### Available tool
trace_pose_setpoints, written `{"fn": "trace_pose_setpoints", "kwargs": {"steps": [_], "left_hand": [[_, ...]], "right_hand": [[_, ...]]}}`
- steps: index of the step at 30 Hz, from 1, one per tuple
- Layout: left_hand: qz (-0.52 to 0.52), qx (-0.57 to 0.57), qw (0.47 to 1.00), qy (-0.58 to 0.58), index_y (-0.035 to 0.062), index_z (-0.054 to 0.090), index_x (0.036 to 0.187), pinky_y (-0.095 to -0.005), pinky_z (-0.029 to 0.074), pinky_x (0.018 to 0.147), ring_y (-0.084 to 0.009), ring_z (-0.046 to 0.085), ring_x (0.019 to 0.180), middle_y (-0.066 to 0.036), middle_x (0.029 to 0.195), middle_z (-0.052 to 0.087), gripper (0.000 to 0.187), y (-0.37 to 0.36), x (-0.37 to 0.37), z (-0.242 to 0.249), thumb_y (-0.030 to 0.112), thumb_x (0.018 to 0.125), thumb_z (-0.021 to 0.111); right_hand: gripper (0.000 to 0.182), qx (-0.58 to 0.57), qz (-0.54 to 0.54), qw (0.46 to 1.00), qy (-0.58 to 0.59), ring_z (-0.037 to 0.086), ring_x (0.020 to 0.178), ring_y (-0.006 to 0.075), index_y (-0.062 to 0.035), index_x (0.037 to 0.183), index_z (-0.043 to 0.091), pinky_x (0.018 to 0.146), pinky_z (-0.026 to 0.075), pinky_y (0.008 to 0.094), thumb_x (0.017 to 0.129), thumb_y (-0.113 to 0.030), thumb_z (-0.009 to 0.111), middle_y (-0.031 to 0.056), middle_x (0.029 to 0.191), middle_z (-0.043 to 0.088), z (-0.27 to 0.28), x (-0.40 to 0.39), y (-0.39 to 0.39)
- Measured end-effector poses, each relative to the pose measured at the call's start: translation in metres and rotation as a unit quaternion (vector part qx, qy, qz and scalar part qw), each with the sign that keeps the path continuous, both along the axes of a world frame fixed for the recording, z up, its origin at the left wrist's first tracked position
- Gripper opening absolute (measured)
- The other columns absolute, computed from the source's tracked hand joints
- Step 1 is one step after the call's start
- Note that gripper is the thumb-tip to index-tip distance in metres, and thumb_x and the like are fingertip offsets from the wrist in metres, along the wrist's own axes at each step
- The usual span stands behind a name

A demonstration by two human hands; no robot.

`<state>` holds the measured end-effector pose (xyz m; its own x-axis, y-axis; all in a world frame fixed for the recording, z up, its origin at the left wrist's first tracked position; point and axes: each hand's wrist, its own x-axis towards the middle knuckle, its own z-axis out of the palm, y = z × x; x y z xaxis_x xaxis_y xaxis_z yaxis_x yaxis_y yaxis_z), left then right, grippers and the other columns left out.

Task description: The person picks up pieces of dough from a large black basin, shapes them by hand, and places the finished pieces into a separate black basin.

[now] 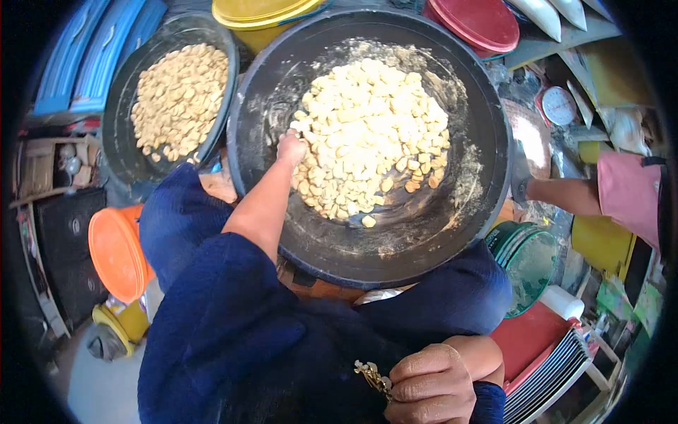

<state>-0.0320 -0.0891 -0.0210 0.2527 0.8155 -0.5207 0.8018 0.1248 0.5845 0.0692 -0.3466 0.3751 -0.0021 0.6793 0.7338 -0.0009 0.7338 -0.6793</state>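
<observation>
A wide black basin (296, 63) stands before my knees, with a heap of small pale pieces (374, 120) that look dusted with white powder. At the left side of the heap, my left hand (291, 148) reaches down and touches the pieces; its fingertips are hidden there. Some browner pieces (417, 177) lie at the heap's lower right. My right hand (434, 385) is held near my chest with its fingers curled in, and their inner side is hidden. Beside it, a gold-coloured ornament-like thing (374, 378) shows against my dark blue clothing.
A second dark basin (116, 134) of tan pieces stands at the left. Around are a yellow bucket (268, 14), a red bucket (473, 21), an orange bucket (116, 254) and a green bucket (530, 268). A dial scale (559, 106) and another person's leg (565, 196) are at the right.
</observation>
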Motion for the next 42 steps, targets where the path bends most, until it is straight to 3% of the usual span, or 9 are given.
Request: {"fn": "trace_pose_setpoints", "kwargs": {"steps": [6,14,18,24,28,32,34,40,42], "left_hand": [[0.025,0.101,0.994,0.039,0.0125,0.019,0.139,-0.0372,0.034,0.099,-0.0374,0.042,0.117,-0.02,0.133,0.037,0.093,-0.021,-0.004,-0.079,0.028,0.065,0.073],[-0.149,-0.174,0.971,-0.066,0.0061,0.051,0.114,-0.0359,0.049,0.073,-0.024,0.059,0.089,-0.012,0.1,0.061,0.052,-0.05,-0.005,-0.031,0.028,0.071,0.068],[-0.014,-0.481,0.813,-0.329,0.0027,0.056,0.109,-0.0292,0.048,0.076,-0.0174,0.056,0.095,-0.011,0.097,0.059,0.038,-0.052,0.017,0.003,0.027,0.081,0.061],[0.0,-0.456,0.807,-0.376,0.0076,0.055,0.11,-0.0304,0.049,0.075,-0.0147,0.056,0.095,-0.005,0.104,0.058,0.029,-0.093,0.054,0.195,0.022,0.085,0.056],[-0.009,-0.435,0.735,-0.52,0.0012,0.051,0.113,-0.0313,0.049,0.08,-0.018,0.058,0.096,-0.011,0.11,0.057,0.028,-0.095,0.024,0.21,0.014,0.088,0.049],[0.063,-0.405,0.741,-0.531,0.0032,0.047,0.118,-0.0303,0.052,0.071,-0.017,0.06,0.09,-0.009,0.1,0.06,0.032,-0.108,0.008,0.258,0.018,0.09,0.046],[0.063,-0.416,0.735,-0.532,0.0032,0.047,0.117,-0.032,0.052,0.072,-0.0167,0.059,0.091,-0.009,0.1,0.059,0.031,-0.111,0.0,0.25,0.02,0.091,0.044],[0.05,-0.402,0.76,-0.509,0.0049,0.044,0.119,-0.0312,0.049,0.079,-0.0167,0.058,0.089,-0.007,0.102,0.058,0.035,-0.129,-0.02,0.273,0.028,0.094,0.037],[0.083,-0.389,0.756,-0.519,0.0053,0.044,0.119,-0.0306,0.048,0.079,-0.0161,0.057,0.088,-0.006,0.099,0.057,0.035,-0.137,-0.016,0.283,0.03,0.094,0.037]], "right_hand": [[0.013,-0.139,-0.033,0.933,-0.329,0.05,0.054,0.0157,-0.0135,0.065,0.053,0.046,0.04,0.026,0.07,-0.015,0.065,-0.0008,0.063,0.05,-0.04,0.035,0.028],[0.021,-0.623,-0.168,0.682,-0.343,0.055,0.083,0.0346,-0.0028,0.086,0.052,0.07,0.044,0.0417,0.077,-0.017,0.063,0.0159,0.085,0.055,-0.133,0.099,0.043],[0.027,-0.585,-0.157,0.7,-0.378,0.057,0.086,0.0334,-0.003,0.094,0.053,0.073,0.045,0.0397,0.076,-0.019,0.064,0.0157,0.092,0.057,-0.149,0.083,0.032],[0.041,-0.433,-0.285,0.819,-0.244,0.061,0.084,0.026,-0.0047,0.116,0.048,0.075,0.048,0.0366,0.081,-0.019,0.061,0.0142,0.097,0.06,-0.179,0.047,0.023],[0.019,-0.473,-0.235,0.834,0.159,0.06,0.066,0.0112,0.0001,0.099,0.057,0.062,0.049,0.0223,0.087,-0.014,0.054,0.0074,0.076,0.061,-0.143,0.05,0.034],[0.029,-0.499,-0.271,0.822,-0.032,0.058,0.069,0.016,-0.0004,0.111,0.051,0.063,0.049,0.0258,0.086,-0.014,0.055,0.0105,0.092,0.059,-0.135,0.075,0.029],[0.025,-0.164,-0.3,0.895,-0.288,0.057,0.071,0.0147,-0.0042,0.107,0.054,0.064,0.048,0.0262,0.085,-0.016,0.057,0.0059,0.086,0.06,-0.129,0.059,0.036],[0.026,-0.556,-0.181,0.811,-0.008,0.05,0.095,0.0195,-0.0059,0.093,0.061,0.084,0.04,0.0318,0.07,-0.014,0.07,0.0064,0.095,0.057,-0.104,0.046,0.04],[0.022,-0.237,-0.25,0.903,-0.256,0.057,0.084,0.0253,-0.0044,0.087,0.062,0.076,0.045,0.0337,0.074,-0.022,0.067,0.0093,0.084,0.06,-0.107,0.049,0.045]]}}
